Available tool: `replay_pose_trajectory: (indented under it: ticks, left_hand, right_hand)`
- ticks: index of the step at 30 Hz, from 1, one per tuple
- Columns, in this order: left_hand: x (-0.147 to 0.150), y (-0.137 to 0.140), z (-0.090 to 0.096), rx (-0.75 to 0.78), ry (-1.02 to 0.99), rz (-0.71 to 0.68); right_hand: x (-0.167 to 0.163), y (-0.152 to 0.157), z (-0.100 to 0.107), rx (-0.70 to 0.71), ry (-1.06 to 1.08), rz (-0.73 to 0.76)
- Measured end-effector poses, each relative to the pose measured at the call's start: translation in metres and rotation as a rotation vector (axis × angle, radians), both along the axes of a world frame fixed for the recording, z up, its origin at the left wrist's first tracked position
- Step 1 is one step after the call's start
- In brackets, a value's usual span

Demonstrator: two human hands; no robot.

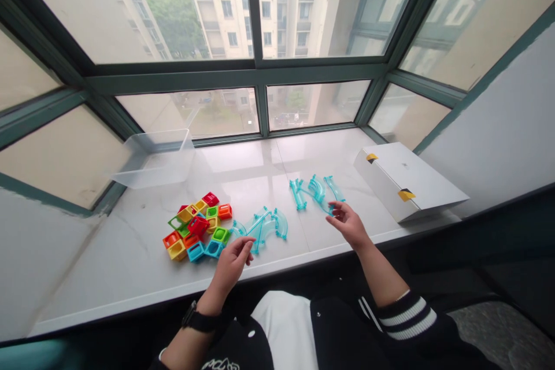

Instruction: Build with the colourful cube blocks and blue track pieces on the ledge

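Note:
My left hand (235, 256) is over the front of a loose pile of clear blue track pieces (280, 224). Its fingers are curled together, and I cannot make out what they hold, if anything. My right hand (348, 224) has its thumb and fingers around the near end of a curved clear blue track piece (321, 202). Beside that piece lie a straight clear blue track piece (298, 195), some nested curved track pieces (317, 186) and another slim track piece (333, 187). Left of my left hand is a heap of coloured plastic blocks (198, 225) in red, yellow, green, orange and blue.
A translucent plastic bin (162, 176) stands at the back left of the white sill (125, 283). On the right, a white box (416, 176) with yellow-and-black tabs sits near the wall. Framed window panes (318, 107) rise behind the sill.

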State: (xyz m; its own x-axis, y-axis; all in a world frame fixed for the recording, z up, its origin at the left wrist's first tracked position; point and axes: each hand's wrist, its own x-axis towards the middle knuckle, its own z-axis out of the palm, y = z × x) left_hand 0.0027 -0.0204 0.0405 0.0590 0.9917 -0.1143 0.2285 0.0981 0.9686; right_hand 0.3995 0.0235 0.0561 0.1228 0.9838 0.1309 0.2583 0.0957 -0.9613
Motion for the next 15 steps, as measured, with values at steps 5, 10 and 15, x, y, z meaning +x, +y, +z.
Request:
replay_pose_trajectory:
  ticks: [5,10,15]
  left_hand:
    - [-0.019,-0.021,-0.026,-0.148,0.1,0.07]
    - [-0.028,-0.021,-0.039,-0.239,0.073,0.145]
    - [-0.029,-0.018,-0.041,-0.225,0.078,0.118]
  right_hand:
    - [0.046,0.019,-0.023,-0.037,-0.082,-0.429]
    - [0.074,0.054,-0.04,-0.081,-0.309,-0.577]
    - [0.075,0.088,-0.057,-0.067,-0.45,-0.582]
